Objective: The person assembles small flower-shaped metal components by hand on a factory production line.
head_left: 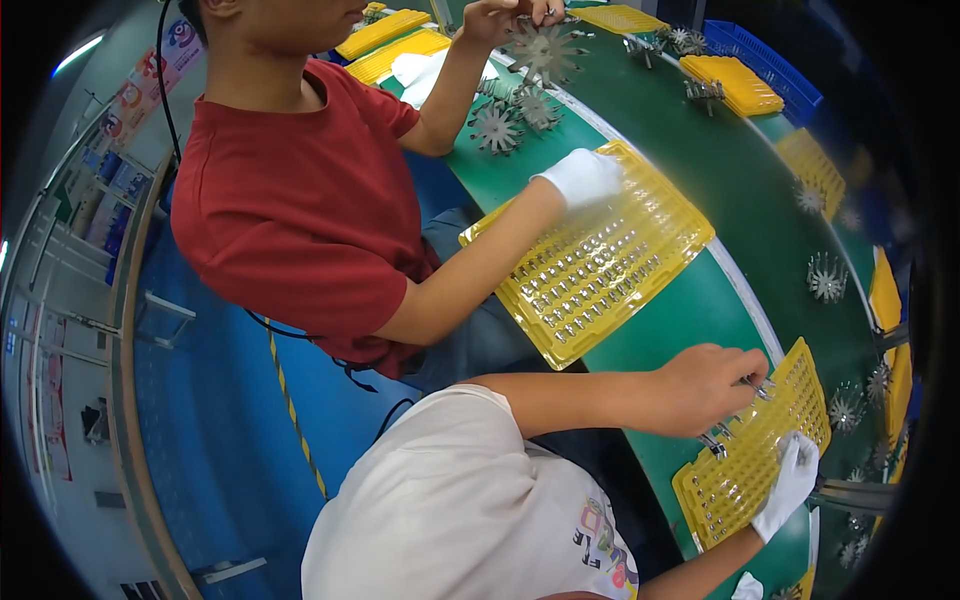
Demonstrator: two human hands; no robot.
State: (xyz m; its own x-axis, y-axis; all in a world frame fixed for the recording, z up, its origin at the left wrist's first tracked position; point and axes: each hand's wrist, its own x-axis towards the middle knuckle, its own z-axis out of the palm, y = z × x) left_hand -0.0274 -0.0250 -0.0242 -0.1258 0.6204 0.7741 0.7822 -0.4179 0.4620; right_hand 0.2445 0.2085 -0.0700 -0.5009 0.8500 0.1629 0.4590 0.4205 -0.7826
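Glossy plastic tray (809, 385), shiny metal parts (714, 446)

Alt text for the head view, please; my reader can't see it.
A person's bare left hand holds small metal parts over a yellow tray, their gloved right hand at its edge. Beside them, a co-worker in red has a gloved hand at another yellow tray along a green workbench.
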